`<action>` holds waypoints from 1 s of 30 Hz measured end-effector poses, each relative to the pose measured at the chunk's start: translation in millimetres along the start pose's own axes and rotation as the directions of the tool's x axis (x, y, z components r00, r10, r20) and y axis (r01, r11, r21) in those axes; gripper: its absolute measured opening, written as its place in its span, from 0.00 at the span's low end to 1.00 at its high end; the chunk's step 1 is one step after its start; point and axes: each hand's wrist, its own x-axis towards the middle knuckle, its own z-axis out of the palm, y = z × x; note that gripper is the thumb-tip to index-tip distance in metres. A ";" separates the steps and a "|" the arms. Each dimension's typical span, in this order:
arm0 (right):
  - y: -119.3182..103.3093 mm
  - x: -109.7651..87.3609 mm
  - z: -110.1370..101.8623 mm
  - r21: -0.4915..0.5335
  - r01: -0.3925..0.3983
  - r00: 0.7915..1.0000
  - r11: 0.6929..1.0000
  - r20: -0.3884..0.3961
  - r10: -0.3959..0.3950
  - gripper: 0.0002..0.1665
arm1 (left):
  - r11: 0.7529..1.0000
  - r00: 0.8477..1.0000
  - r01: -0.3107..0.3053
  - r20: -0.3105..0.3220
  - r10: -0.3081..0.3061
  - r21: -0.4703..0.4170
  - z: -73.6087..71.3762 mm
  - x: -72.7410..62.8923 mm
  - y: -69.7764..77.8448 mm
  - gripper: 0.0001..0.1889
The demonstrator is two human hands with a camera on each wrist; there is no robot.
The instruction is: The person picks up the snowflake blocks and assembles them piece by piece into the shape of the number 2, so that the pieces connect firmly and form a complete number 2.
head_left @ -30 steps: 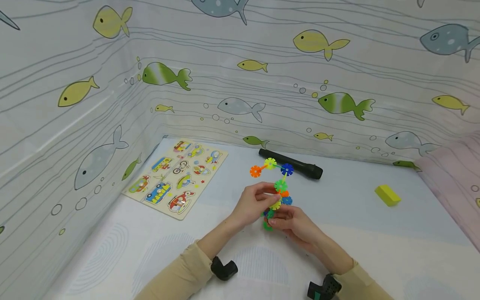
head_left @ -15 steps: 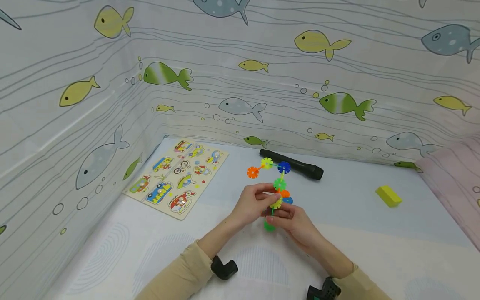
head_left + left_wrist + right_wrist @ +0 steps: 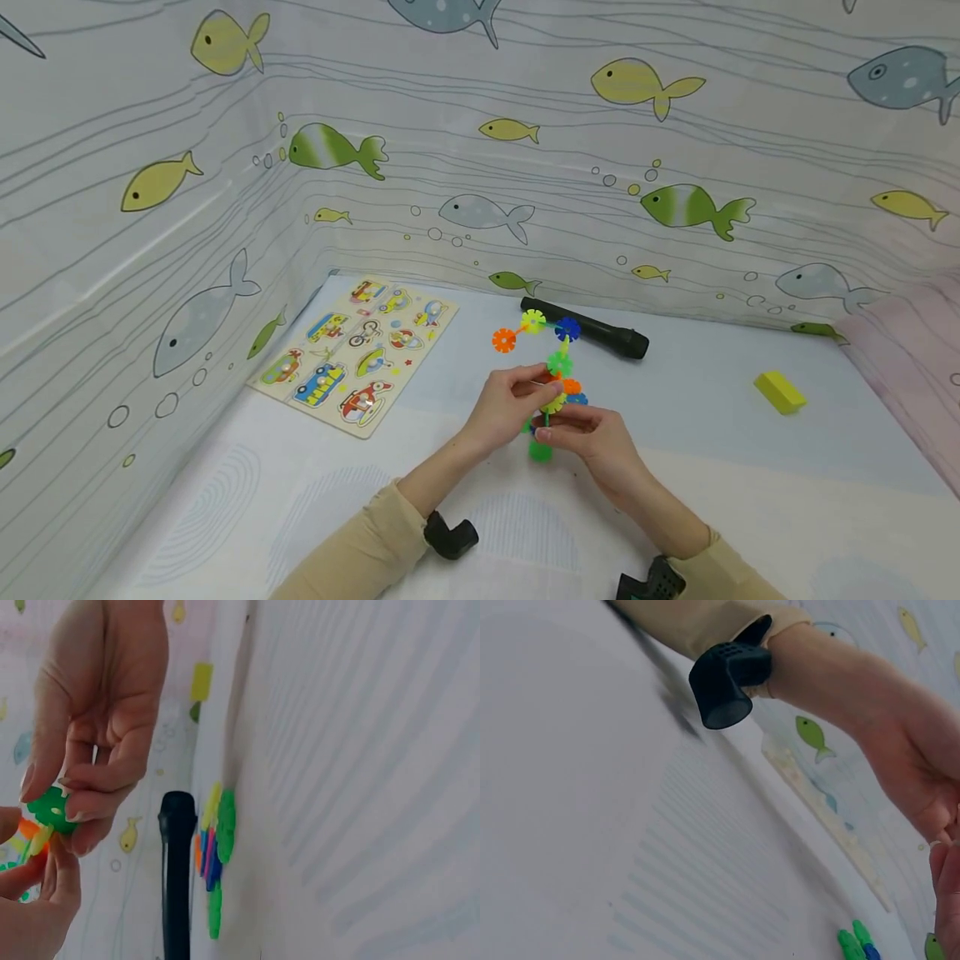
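Note:
A chain of colourful notched plastic discs, snowflake-type building pieces, stands up from my left hand, which pinches it between thumb and fingers near its lower end. Just below, my right hand pinches a green disc between thumb and fingertips. That disc meets a yellow disc of the chain in the left wrist view. Under the hands, several loose discs, green, blue, yellow and orange, lie on the table, partly hidden in the head view.
A wooden vehicle puzzle board lies at the left. Behind the chain is a black microphone, and a yellow block sits at the right. Fish-printed sheeting walls the table. Each wrist carries a black camera mount.
My right hand has come up slightly from the loose discs to the chain's lower end, the green disc in its fingers turned edge-on. The chain's top has shifted slightly left.

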 end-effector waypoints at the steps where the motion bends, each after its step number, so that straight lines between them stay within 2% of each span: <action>1: -0.1 -0.4 0.5 0.009 0.006 1.000 1.000 -0.006 -0.006 0.27 | 1.000 1.000 0.001 -0.003 -0.001 -0.007 0.3 0.2 -0.3 0.28; 8: 1.4 -2.0 3.8 0.066 0.012 0.999 0.998 -0.047 -0.009 0.26 | 0.999 0.999 0.013 -0.036 -0.015 -0.042 3.6 1.0 -2.3 0.29; 13: 1.7 -3.6 5.2 0.123 0.035 0.999 0.992 -0.039 -0.031 0.27 | 0.995 0.996 0.032 -0.083 -0.040 -0.094 4.2 -0.6 -1.3 0.29; 17: 0.3 -4.4 4.6 0.138 0.048 0.999 0.989 -0.025 -0.045 0.27 | 0.993 0.994 0.021 -0.101 -0.032 -0.113 2.6 -1.4 0.1 0.29; 25: -2.1 -3.9 3.2 0.112 0.034 0.999 0.993 -0.006 -0.033 0.25 | 0.996 0.996 0.031 -0.079 -0.038 -0.078 1.7 -0.9 1.2 0.27; 30: -2.6 -3.9 2.7 0.009 0.024 1.000 1.000 -0.006 -0.024 0.27 | 0.998 0.998 0.021 -0.059 -0.024 -0.062 2.0 -0.6 -1.2 0.24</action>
